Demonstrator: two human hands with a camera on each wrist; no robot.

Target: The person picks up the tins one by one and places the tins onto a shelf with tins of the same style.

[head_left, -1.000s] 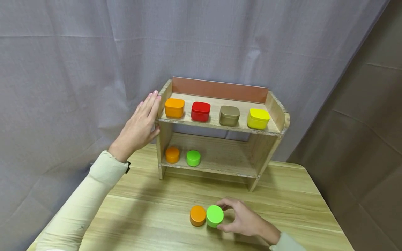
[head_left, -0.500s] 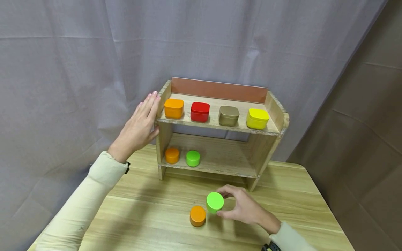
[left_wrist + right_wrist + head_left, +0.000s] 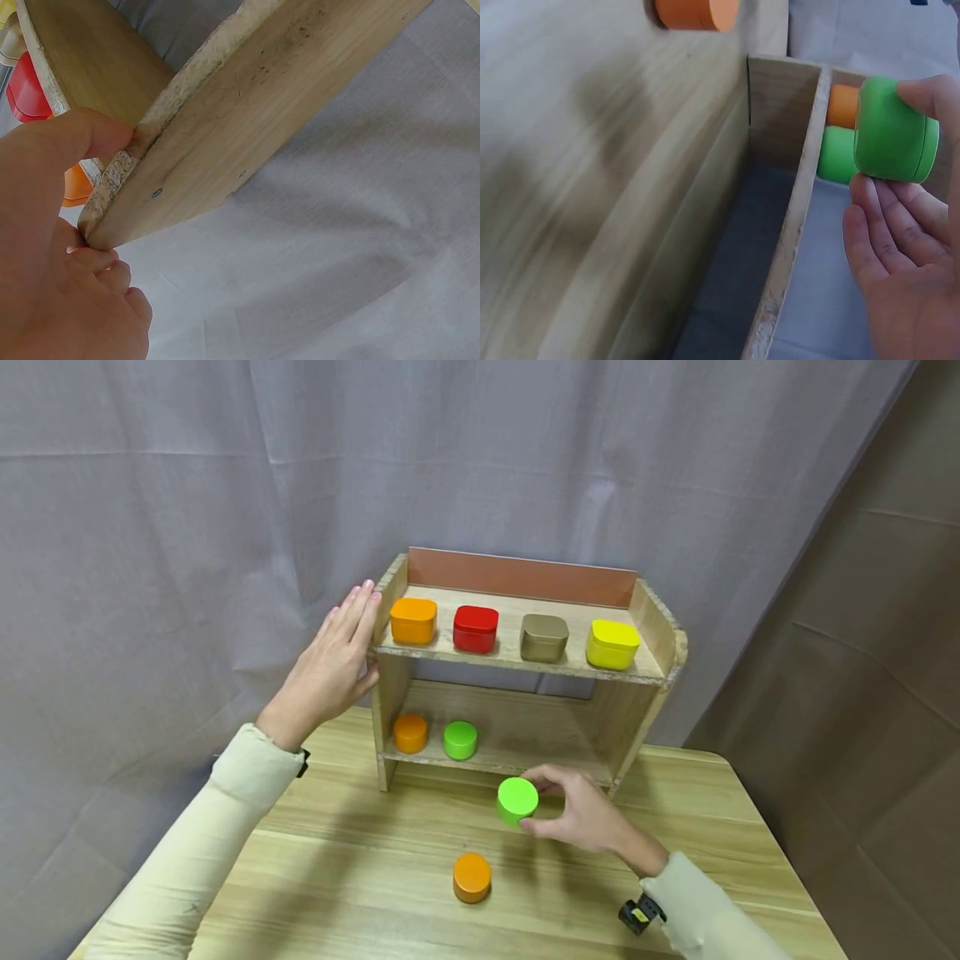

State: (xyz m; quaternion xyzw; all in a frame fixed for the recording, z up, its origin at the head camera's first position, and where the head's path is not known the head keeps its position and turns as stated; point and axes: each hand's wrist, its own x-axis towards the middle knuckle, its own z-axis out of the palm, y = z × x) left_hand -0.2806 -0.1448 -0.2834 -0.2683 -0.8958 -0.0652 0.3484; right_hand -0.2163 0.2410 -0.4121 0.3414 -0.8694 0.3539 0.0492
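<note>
My right hand (image 3: 588, 810) grips a bright green round lidded box (image 3: 517, 802) between thumb and fingers. The box is above the table, just in front of the lower shelf of a small wooden rack (image 3: 795, 202). An orange round box (image 3: 472, 877) stands nearer me on the table. Round orange (image 3: 410, 733) and green (image 3: 460, 740) boxes stand at the left of the lower shelf. My left hand (image 3: 322, 660) rests against the rack's left side panel (image 3: 202, 142), fingers straight in the head view, thumb at the front edge.
Along the top shelf stand rounded-square boxes in orange (image 3: 413, 621), red (image 3: 476, 629), olive (image 3: 544, 638) and yellow (image 3: 612, 645). A brown board (image 3: 521, 578) closes the shelf's back. Grey curtain (image 3: 480, 452) hangs behind the wooden table (image 3: 360, 860).
My right hand has lifted the green round box from beside the orange one and carried it forward to the rack's lower shelf. The left hand stays at the side panel.
</note>
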